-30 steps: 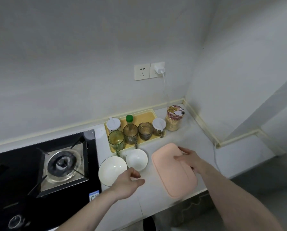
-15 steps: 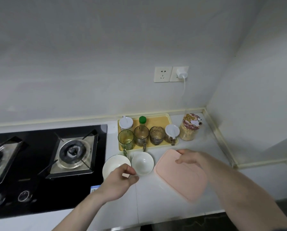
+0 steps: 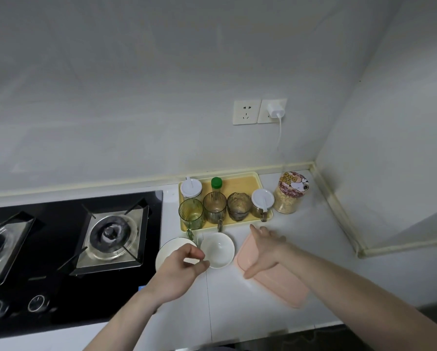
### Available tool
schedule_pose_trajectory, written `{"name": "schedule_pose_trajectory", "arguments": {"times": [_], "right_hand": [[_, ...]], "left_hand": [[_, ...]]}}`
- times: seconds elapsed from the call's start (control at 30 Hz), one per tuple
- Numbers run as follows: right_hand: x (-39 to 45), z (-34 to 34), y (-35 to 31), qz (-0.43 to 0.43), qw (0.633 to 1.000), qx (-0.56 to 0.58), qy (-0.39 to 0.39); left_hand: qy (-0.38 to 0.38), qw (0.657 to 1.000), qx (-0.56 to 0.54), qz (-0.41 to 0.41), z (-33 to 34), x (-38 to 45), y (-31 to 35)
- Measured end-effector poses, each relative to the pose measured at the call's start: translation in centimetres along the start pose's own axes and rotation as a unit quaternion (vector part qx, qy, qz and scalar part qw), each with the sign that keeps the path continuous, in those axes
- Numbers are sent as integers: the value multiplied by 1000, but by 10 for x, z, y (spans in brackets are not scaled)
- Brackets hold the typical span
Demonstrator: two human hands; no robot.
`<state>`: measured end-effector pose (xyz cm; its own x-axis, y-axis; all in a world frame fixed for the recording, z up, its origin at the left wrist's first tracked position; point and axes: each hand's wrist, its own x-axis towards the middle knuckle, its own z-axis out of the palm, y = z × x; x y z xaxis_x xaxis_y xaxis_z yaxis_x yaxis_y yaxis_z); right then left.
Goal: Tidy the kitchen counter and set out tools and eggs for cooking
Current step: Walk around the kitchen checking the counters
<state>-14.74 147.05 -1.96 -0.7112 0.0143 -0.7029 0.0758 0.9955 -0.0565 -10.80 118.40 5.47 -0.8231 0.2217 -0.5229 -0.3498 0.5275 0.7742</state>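
Observation:
A pink cutting board (image 3: 284,287) lies at an angle on the white counter, near its front edge. My right hand (image 3: 265,249) rests on the board's far left end with fingers straight and thumb spread. Left of the board stands a small white bowl (image 3: 220,249), and beside it a larger white bowl (image 3: 173,245). My left hand (image 3: 183,266) hovers over the larger bowl, fingers loosely curled, its thumb tip by the small bowl's rim. It holds nothing that I can see. No eggs are in view.
Behind the bowls, a yellow tray (image 3: 237,182) holds several glass mugs, lidded jars and a green-capped bottle. A cereal jar (image 3: 289,198) stands in the corner. The black gas stove (image 3: 60,249) fills the left. A charger cable hangs from the wall socket (image 3: 273,111).
My view swung left, bringing more of the stove into sight. My right hand slid from the board's far edge to its left end, and my left hand moved closer to the small bowl.

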Motion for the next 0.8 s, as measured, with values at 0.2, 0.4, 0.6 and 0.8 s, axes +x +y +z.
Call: {"name": "schedule_pose_trajectory", "arguments": {"times": [0.2,0.4,0.6,0.8], "right_hand": [[4,11,-14,21,996,-84,17],[3,-6,-4,-62,992,-111,11],[10,-11,-10,-93,983,-156,20],[0,-21,-26,-56,987,-152,3]], "left_hand": [[8,1000,-21,-15,-8,1,-4],[19,999,-24,-17,-13,-4,-9],[36,999,-13,-25,-15,-11,-16],[62,998,-14,-21,-26,-27,-21]]}}
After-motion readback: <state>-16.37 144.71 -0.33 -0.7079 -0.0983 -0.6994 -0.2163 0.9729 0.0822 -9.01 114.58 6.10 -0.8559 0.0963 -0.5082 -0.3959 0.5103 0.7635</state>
